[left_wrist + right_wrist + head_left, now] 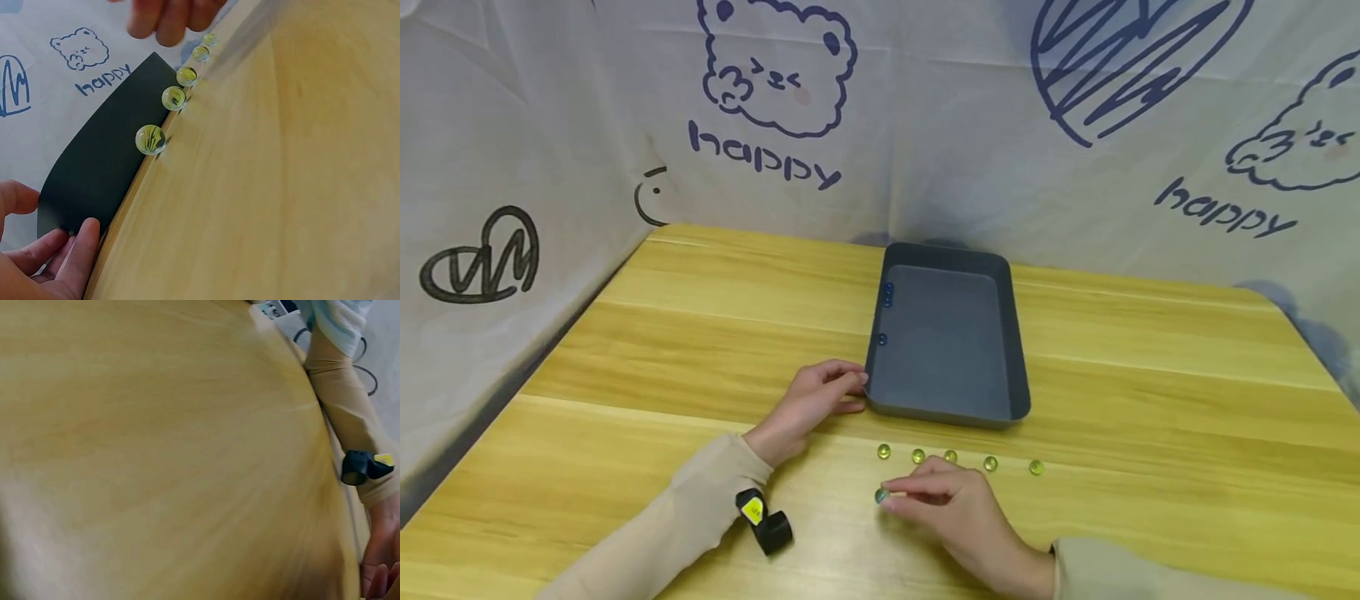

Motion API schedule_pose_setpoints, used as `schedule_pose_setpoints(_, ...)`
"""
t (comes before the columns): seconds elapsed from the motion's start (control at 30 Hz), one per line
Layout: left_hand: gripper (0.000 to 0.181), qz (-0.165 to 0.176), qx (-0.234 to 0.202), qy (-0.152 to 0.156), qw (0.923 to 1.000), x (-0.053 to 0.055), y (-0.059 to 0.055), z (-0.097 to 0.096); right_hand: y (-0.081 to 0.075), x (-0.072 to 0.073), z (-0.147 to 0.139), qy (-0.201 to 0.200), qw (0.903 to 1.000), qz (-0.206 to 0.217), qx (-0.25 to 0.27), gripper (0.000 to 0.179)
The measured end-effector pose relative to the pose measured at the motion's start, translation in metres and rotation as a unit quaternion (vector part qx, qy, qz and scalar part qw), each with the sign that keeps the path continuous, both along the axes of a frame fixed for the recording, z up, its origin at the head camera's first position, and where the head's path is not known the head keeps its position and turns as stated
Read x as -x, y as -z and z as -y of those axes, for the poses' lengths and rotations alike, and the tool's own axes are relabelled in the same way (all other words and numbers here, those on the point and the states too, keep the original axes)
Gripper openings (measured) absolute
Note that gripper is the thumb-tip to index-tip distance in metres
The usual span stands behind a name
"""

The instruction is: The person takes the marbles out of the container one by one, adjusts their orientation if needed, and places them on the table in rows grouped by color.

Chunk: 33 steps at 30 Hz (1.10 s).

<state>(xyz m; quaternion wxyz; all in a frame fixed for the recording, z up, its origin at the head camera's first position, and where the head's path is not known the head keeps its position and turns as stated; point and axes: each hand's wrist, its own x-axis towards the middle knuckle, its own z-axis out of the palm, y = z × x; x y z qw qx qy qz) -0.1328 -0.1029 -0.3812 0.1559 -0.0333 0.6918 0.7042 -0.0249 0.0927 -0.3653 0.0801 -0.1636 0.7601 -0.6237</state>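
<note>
Right hand [970,521]: we have thumb and index fingertips closed to a narrow pinch, holding one greenish-blue marble [882,497]; it sits nearer than the left end of the row, just beside the end piece. Can't tell whether it touches the table. Row of yellow-green marbles [951,456]: we count five, clear glass with yellow-green inside, spaced apart left to right between the right hand and the tray; the knuckles overlap the middle of the row in the head view. Left hand [812,402]: fingers spread, tips touching the gray tray [940,350] at its near-left corner; left wrist view shows the fingertips against the walls there. Tray is rectangular, shallow, long side running near to far, set right of the left hand and beyond the row. Inside, along its left wall, we see small dark blue marbles [888,295] bunched toward the far end, plus a single blue marble [882,339] nearer to us. Black wrist device [766,527] with a yellow label is on the left forearm, over a beige sleeve [681,508]. Under it all, wood-grain table [700,333]; white cloth [940,125] behind at the far side, blue doodles and "happy" lettering.
</note>
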Motion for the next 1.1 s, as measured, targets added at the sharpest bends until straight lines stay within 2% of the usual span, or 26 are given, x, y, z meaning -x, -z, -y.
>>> schedule_pose_setpoints(0.23, 0.030, -0.002, -0.003, 0.004, 1.0000, -0.001, 0.001, 0.000, 0.008, -0.001, 0.001, 0.008, 0.9976, -0.038, -0.058, 0.022)
schedule_pose_setpoints(0.53, 0.030, 0.001, -0.004, 0.003, 1.0000, 0.001, 0.001, -0.001, 0.011, 0.005, 0.003, 0.000, 0.9889, -0.066, -0.133, 0.018)
schedule_pose_setpoints(0.87, 0.029, 0.002, -0.003, 0.004, 1.0000, 0.002, 0.000, -0.002, 0.015, 0.008, 0.001, -0.012, 0.9858, -0.071, -0.151, 0.018)
schedule_pose_setpoints(1.1, 0.029, 0.009, 0.001, 0.004, 1.0000, 0.001, -0.002, -0.003, 0.012, 0.009, 0.002, -0.020, 0.9843, -0.085, -0.154, 0.018)
